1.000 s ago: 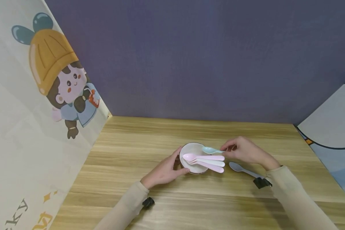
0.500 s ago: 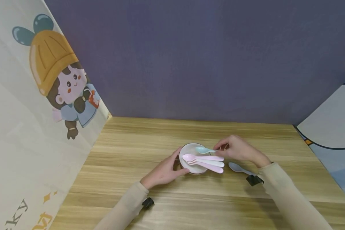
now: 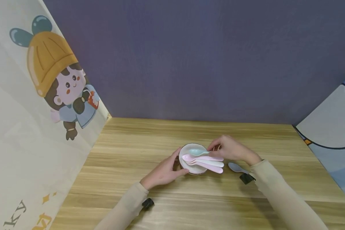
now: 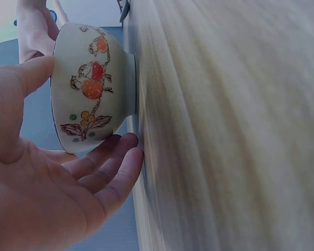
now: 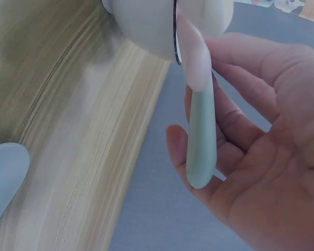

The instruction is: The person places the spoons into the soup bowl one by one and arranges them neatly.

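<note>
My left hand [image 3: 166, 171] holds the side of a white bowl [image 3: 185, 150], its thumb at the near rim. The left wrist view shows orange and red birds painted on the bowl [image 4: 89, 89], with the fingers round its underside. My right hand [image 3: 232, 149] pinches a mint green spoon [image 3: 195, 152] by the handle, its scoop inside the bowl. Beside it a pink spoon [image 3: 189, 158], a white spoon [image 3: 215, 164] and another pink spoon [image 3: 215, 169] lean in the bowl, handles out over the right rim. One pink handle [image 5: 196, 57] overlaps the green handle in the right wrist view.
A grey-blue spoon [image 3: 236, 167] lies on the wooden table [image 3: 189, 204] right of the bowl, its handle partly behind the right wrist's black mount [image 3: 247, 179]. A dark blue panel [image 3: 172, 64] stands at the back, with cartoon-printed walls on either side.
My right hand has moved left with the mint green spoon, bringing its scoop from the bowl's right rim to inside the bowl. My left hand and the bowl stay nearly still.
</note>
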`<state>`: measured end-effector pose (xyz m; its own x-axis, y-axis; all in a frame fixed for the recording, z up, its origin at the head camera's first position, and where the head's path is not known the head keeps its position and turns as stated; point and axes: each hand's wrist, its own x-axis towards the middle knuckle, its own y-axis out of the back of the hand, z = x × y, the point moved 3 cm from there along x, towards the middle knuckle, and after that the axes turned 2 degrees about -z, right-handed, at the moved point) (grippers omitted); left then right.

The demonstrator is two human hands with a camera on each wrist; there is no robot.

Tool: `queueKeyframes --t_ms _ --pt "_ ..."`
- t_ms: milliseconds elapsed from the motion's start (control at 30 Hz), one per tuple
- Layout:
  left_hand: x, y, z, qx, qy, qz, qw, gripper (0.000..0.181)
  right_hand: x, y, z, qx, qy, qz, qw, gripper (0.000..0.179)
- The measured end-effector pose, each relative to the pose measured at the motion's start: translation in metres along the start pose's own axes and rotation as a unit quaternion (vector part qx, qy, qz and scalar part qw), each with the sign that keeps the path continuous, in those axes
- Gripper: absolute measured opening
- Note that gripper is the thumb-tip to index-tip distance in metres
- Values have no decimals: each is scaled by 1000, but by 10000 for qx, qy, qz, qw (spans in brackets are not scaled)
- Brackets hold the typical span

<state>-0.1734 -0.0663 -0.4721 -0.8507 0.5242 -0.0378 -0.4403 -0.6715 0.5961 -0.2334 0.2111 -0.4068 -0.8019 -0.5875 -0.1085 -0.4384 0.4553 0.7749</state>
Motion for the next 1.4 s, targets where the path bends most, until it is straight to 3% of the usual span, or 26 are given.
queueKeyframes --t_ms 700,1400 --pt "-8 2 -2 22 -9 -103 9999 95 12 -23 -18 -119 405 -31 9991 11" --pt "-16 4 -1 13 -327 -116 9994 90 9 -34 -26 44 320 44 9995 10"
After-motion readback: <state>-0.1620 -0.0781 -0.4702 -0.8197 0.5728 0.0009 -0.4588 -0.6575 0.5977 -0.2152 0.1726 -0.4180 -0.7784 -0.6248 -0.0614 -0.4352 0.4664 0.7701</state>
